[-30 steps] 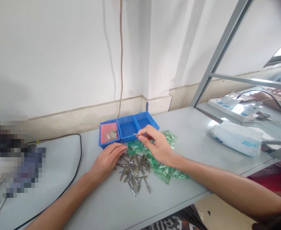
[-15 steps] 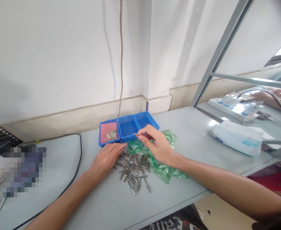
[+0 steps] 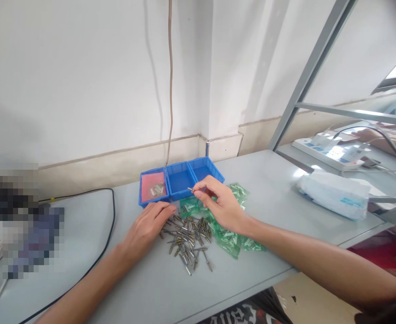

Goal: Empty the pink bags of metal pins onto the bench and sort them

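Note:
A heap of small metal pins (image 3: 187, 238) lies on the grey table (image 3: 272, 180). My right hand (image 3: 218, 204) pinches one small metal pin (image 3: 191, 190) between thumb and fingertips, just in front of the middle blue bin (image 3: 180, 180). My left hand (image 3: 147, 227) rests flat on the table with fingers stretched toward the left edge of the heap, below the left blue bin (image 3: 152, 189), which holds a pink sheet and a few small parts. Green plastic bags (image 3: 231, 238) lie under and beside my right hand. The right blue bin (image 3: 205, 168) looks bare inside.
A black cable (image 3: 108, 225) curves across the table's left side. A white wrapped pack (image 3: 334, 193) lies at the right, near a grey metal frame (image 3: 302, 85). Behind the frame is a white power strip (image 3: 326, 150). A blurred patch covers the far left.
My left hand has slid slightly back and left from the bins. My right hand holds the pin in nearly the same place.

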`<state>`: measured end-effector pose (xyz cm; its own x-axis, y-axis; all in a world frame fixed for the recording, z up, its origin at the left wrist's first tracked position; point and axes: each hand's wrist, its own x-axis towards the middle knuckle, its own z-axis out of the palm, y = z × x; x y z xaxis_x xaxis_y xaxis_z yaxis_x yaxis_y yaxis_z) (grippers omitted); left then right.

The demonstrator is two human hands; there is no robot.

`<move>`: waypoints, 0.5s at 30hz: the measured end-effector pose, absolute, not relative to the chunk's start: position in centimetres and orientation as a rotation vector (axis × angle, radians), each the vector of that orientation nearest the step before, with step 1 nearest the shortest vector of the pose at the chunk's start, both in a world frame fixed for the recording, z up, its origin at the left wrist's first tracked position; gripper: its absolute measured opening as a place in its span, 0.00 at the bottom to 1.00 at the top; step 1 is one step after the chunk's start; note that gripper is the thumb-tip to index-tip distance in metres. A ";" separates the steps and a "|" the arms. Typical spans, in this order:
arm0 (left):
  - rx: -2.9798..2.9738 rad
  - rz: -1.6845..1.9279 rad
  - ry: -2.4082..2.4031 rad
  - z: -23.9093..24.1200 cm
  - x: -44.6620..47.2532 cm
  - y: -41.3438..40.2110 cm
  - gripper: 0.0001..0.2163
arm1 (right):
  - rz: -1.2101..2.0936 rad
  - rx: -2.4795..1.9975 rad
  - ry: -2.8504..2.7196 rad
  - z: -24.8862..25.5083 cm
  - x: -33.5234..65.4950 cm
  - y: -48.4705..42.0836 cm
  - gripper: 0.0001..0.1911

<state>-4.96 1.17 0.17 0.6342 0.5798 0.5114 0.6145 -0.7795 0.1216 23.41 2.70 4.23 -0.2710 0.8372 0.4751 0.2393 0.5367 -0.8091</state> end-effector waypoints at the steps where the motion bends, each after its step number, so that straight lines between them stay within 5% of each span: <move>1: -2.785 -0.821 -1.035 0.2 -5.0 1.2 0.15 | 0.761 -0.895 -1.794 4.3 23.4 2.7 0.09; 15: -2.763 -0.898 -1.002 -0.6 -4.7 2.1 0.11 | 0.844 -0.879 -1.754 4.4 23.4 2.8 0.08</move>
<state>-4.73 2.09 -0.62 0.6174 0.5654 0.5469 0.6053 -0.7855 0.1287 23.36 2.78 4.40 -0.2758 0.8526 0.4439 0.1849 0.5002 -0.8459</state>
